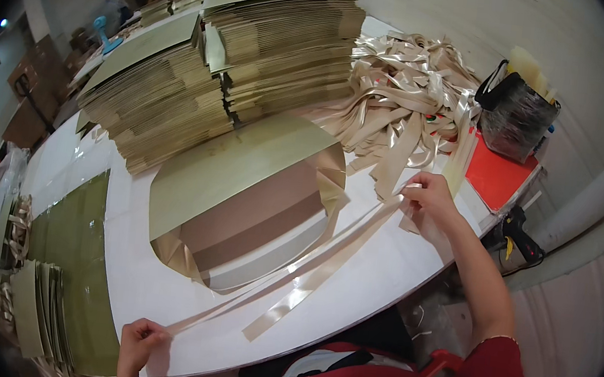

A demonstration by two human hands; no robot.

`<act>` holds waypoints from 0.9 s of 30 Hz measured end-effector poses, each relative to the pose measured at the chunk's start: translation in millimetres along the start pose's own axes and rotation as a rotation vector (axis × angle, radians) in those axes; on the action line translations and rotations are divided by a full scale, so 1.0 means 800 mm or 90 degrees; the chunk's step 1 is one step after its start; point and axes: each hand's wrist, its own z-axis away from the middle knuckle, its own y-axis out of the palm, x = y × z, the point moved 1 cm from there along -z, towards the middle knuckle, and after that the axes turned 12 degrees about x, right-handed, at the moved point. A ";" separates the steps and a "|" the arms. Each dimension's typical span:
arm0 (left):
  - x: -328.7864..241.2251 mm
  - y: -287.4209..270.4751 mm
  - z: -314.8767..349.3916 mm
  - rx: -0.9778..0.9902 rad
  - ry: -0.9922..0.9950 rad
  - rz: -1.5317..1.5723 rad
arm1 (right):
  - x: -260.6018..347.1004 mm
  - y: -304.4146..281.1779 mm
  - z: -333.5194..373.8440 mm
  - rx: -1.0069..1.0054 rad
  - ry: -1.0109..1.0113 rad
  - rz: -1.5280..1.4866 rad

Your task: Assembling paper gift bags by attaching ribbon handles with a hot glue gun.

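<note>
the left hand [141,341] is pinching a cream ribbon [291,268], curling nearly closed; the right hand [431,196] is pinching it too, an open box [244,174] lying beyond, between them.

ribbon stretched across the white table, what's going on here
A person pinches one end of a pale satin ribbon in the left hand and grips it further along with the right hand, holding it out over the table. A part-folded paper piece lies just beyond it. Behind are tall stacks of folded paper, with a heap of ribbons to their right.
</note>
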 end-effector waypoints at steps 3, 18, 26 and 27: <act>0.033 -0.009 0.003 -0.106 0.069 0.260 | 0.001 0.014 0.015 0.059 -0.027 -0.302; -0.124 0.186 -0.100 -0.045 0.536 -0.287 | 0.028 0.177 0.084 0.323 0.053 -0.325; -0.181 0.246 -0.175 -0.072 0.702 -0.991 | 0.023 0.177 0.077 0.256 0.041 -0.230; -0.184 0.240 -0.181 0.009 0.724 -0.962 | 0.029 0.171 0.077 0.256 0.043 -0.256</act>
